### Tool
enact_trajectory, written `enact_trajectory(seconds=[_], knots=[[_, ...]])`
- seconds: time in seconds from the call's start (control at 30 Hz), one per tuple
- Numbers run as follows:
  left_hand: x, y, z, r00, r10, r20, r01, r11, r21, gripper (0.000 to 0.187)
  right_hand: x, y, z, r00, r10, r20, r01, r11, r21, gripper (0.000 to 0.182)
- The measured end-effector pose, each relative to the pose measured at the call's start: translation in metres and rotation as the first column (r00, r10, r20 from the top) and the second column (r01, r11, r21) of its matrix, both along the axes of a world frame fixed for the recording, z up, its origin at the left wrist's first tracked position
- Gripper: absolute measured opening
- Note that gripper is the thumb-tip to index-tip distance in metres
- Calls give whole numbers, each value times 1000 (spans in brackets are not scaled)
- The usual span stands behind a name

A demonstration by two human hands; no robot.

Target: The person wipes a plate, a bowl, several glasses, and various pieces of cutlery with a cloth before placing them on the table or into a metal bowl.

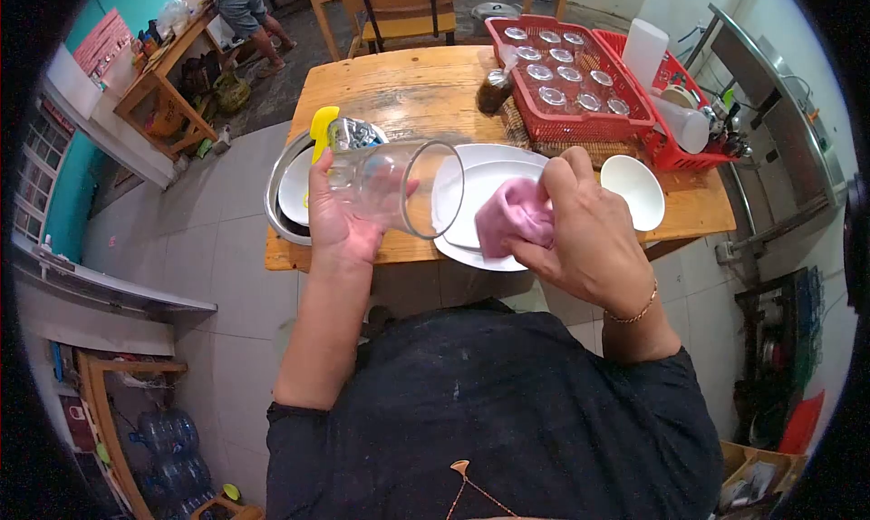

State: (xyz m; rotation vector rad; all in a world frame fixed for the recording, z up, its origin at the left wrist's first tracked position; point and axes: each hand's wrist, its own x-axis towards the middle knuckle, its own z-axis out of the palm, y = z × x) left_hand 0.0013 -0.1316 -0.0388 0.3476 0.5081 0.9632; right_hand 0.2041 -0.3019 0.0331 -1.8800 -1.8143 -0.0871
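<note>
A: Where's the glass (385,177)?
B: In your left grip (343,219), fingers wrapped round it. Long axis runs crosswise, mouth facing your right grip (591,228).
A: Right state?
B: Pinching the pink cloth (509,213), just beside the mouth; yours to the right.
A: Surroundings?
B: Plates (485,171) below on your wooden surface (399,85), red crate (589,128) far right. Person (243,14) standing back left.

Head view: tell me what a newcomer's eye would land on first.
The big clear glass in the left hand, held sideways, comes first, with the pink cloth in the right hand beside it. Beyond them, a bright red crate of glasses stands on the far side of the table.
</note>
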Motion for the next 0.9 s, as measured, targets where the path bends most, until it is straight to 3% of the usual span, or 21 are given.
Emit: enact_trajectory(seconds=[0.13, 0.2, 0.27, 0.4, 0.43, 0.53, 0.57, 0.67, 0.7, 0.8, 0.9], knots=[[6, -2, 5, 996, 88, -26, -85, 990, 113, 50, 5, 2, -6, 985, 117, -130, -127, 989, -71, 58], [7, -3, 6, 985, 152, -76, -137, 975, 177, 45, 7, -1, -5, 975, 133, -179, -162, 973, -163, 46], [6, -1, 10, 967, 238, -88, -190, 910, 367, 41, 10, -3, 2, 959, 134, -250, -201, 942, -268, 43], [7, 5, 14, 917, 373, -143, -213, 759, 615, 42, 15, 0, -8, 873, 83, -480, -172, 974, -145, 45], [11, -1, 24, 911, 391, -127, -240, 757, 608, 50, 17, 4, -16, 888, 114, -446, -157, 986, -59, 28], [20, -7, 39, 893, 414, -178, -134, 622, 772, 51, 26, 26, -40, 905, 79, -418, -54, 996, 70, 30], [24, -12, 43, 859, 480, -178, -157, 577, 801, 56, 24, 27, -34, 900, -18, -435, 6, 1000, -28, 31], [30, -18, 54, 772, 586, -247, -64, 459, 886, 63, 25, 40, -56, 973, -3, -232, 49, 980, 193, 27], [32, -20, 58, 757, 593, -274, -29, 450, 893, 67, 22, 43, -60, 974, -67, -215, 87, 992, 89, 24], [43, -24, 62, 780, 554, -291, 2, 464, 886, 68, 26, 56, -83, 990, -11, -143, 27, 994, 106, 29], [47, -21, 57, 742, 575, -343, 98, 413, 905, 71, 33, 46, -74, 944, 39, -327, -6, 995, 102, 31]])
